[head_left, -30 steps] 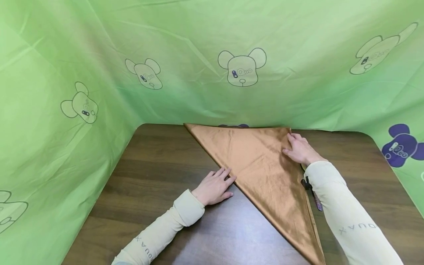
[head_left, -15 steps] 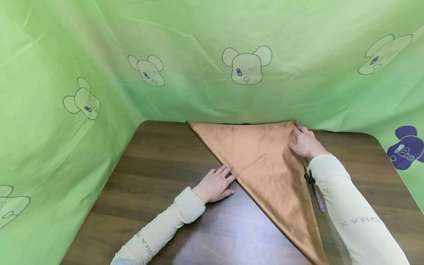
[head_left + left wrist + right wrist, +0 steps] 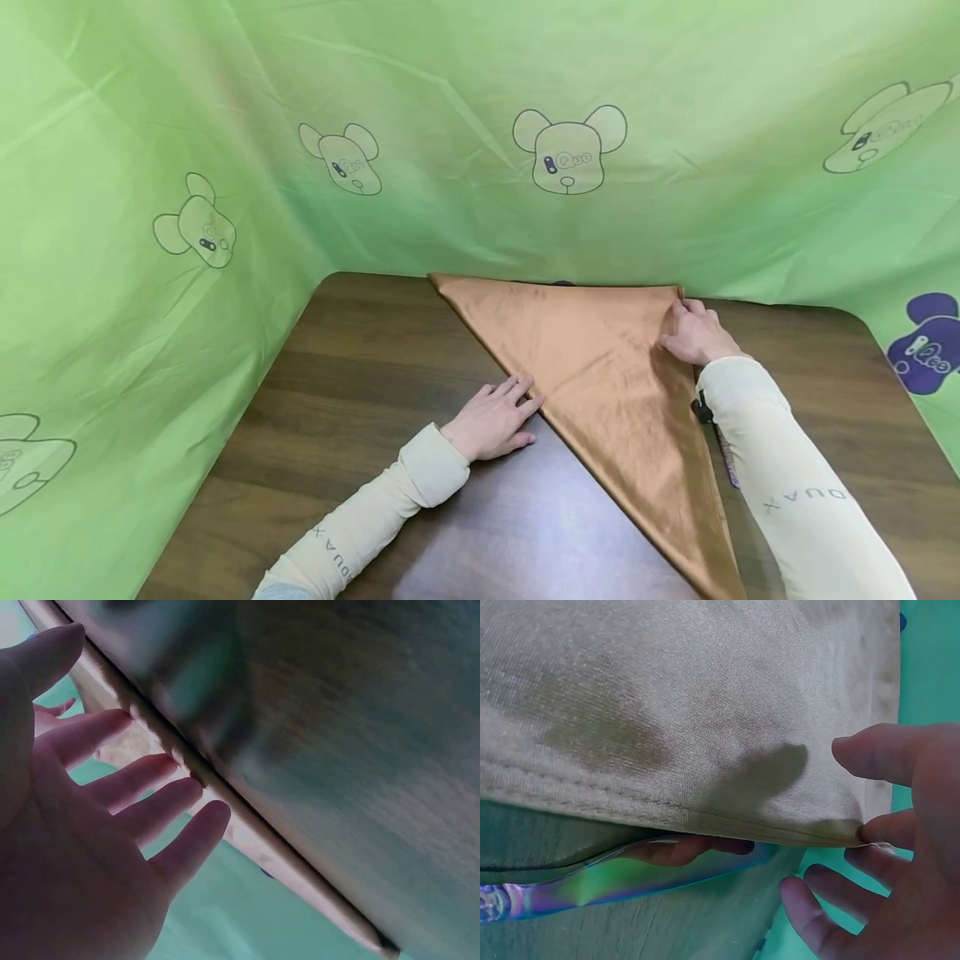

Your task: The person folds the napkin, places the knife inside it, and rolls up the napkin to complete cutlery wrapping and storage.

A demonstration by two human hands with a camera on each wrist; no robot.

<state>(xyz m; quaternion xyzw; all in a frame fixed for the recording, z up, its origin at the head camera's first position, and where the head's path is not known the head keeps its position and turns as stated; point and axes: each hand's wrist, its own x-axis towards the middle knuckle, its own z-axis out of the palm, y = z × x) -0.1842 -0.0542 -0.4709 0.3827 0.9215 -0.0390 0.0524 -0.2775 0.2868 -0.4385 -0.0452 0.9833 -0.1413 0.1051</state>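
A copper-brown satin cloth (image 3: 600,367) lies folded into a triangle, its long folded edge slanting toward the near right. My left hand (image 3: 491,421) rests beside that fold with fingers fairly straight and spread, the fingertips touching its edge; the left wrist view shows its bare palm. At the far right corner, my right hand (image 3: 697,332) holds the cloth's edge between index and middle fingers. In the right wrist view its thumb is apart from the cloth, above a stitched hem (image 3: 667,810). The underside of the cloth is hidden.
A brown wood-grain table (image 3: 322,375) carries the cloth. Green fabric walls (image 3: 420,167) with bear-like prints stand behind and at both sides. A shiny iridescent strip (image 3: 622,881) lies beside the cloth under my right forearm, with a small black clip (image 3: 701,408) near the cuff.
My right hand has raised the far right corner slightly, then lowered it, the back edge now flatter. My left hand stays at the fold. The head view has shifted slightly.
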